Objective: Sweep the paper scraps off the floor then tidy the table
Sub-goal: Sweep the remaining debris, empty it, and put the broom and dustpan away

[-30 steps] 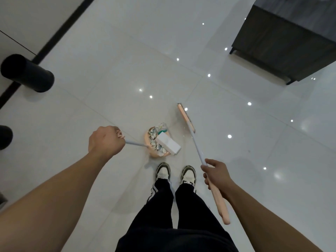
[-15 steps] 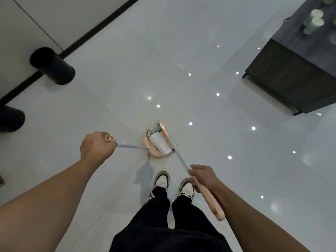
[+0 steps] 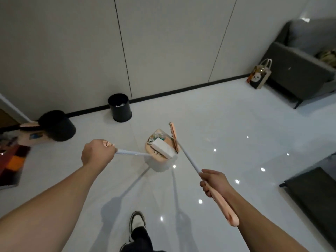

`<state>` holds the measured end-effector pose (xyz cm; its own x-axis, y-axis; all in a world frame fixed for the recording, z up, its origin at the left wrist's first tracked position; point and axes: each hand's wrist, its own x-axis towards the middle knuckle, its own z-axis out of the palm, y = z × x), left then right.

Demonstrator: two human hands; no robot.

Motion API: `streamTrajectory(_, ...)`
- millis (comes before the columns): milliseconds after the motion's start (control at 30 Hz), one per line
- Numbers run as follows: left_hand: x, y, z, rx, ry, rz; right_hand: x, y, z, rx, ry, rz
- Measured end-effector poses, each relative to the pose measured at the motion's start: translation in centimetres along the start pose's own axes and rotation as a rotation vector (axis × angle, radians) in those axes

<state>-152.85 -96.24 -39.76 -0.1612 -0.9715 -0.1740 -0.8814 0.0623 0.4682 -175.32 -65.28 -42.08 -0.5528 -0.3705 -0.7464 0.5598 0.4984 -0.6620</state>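
My left hand (image 3: 97, 151) grips the pale handle of a peach dustpan (image 3: 157, 155), which hangs above the glossy white floor. Crumpled paper scraps (image 3: 156, 137) and a white box (image 3: 162, 150) lie in the pan. My right hand (image 3: 214, 182) holds the broom handle (image 3: 224, 210) where white shaft meets peach grip. The broom head (image 3: 174, 137) stands on edge against the pan's right side. An open black bin (image 3: 120, 107) stands by the wall ahead, with something pale inside.
A second black bin (image 3: 58, 125) lies tipped to the left, near a coloured mat (image 3: 12, 160). A panda bag (image 3: 259, 74) leans by a grey sofa (image 3: 301, 70) at the far right. A dark table corner (image 3: 312, 193) is at the right. My shoe (image 3: 137, 221) is below.
The view has swung up from the floor to the wall and bins. The dustpan with scraps has lifted off the floor, and the broom head has come against its right side.
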Motion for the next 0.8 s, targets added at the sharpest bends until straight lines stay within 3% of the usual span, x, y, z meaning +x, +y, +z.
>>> streamTrajectory(300,18.7,1.7,-8.1,-0.038,0.099,-0.041,8.2,-17.4,14.8,-0.044,-0.064,-0.151)
streamTrajectory(467,25.1,3.6,-10.4,-0.032,0.224,-0.077,12.9,-24.0,20.5,-0.078,-0.130,-0.167)
streamTrajectory(800,36.1,10.9,-7.5,0.229,0.418,0.000,26.4,-37.7,28.0,-0.239,-0.316,-0.227)
